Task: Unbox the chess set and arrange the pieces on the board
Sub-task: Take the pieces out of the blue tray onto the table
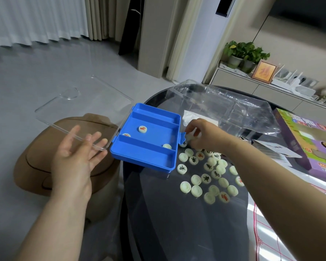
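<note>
Single head-worn view — wide-angle, looking forward and down.
Camera sits at the person's head height, close over the round dark table (167,223), which fills the lower right. The left hand (73,161) and right hand (201,132) lie at mid-frame, within arm's reach of the lens. The view faces across the table toward a curtain (36,17) and a low cabinet (252,91) — straight lines bow near the frame edges.

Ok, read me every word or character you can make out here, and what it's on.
"象", black, on a chess piece.
"兵", probably, red, on another piece.
Red character on the piece in the blue box: blurred.
Other pieces, purple box, framed picture: too small or blurred to read.
</note>
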Action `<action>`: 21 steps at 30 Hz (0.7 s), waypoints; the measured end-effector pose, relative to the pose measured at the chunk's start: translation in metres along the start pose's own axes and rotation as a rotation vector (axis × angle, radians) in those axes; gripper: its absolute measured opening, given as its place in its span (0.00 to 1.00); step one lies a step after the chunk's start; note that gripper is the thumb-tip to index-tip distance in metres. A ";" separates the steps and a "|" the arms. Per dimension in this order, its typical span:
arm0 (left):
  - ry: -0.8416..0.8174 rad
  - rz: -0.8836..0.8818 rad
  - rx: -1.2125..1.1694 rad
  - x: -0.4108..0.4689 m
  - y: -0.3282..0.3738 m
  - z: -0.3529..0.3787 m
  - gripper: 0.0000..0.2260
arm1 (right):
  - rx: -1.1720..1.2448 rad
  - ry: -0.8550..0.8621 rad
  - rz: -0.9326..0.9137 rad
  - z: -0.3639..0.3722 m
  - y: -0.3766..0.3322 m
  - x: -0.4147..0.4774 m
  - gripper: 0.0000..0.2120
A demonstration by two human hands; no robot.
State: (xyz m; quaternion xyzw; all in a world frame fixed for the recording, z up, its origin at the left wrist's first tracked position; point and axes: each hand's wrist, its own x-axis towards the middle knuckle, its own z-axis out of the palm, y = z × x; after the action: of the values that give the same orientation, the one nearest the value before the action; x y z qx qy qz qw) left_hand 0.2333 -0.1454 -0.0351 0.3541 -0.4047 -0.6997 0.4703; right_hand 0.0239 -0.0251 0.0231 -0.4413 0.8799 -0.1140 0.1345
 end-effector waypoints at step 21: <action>-0.017 -0.015 -0.011 0.000 0.004 -0.004 0.18 | -0.132 -0.042 0.033 -0.009 -0.011 -0.001 0.07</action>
State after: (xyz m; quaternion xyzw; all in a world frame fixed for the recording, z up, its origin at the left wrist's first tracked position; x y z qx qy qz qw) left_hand 0.2381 -0.1472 -0.0330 0.3487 -0.4022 -0.7083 0.4636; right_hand 0.0293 -0.0298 0.0350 -0.4372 0.8895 -0.0441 0.1256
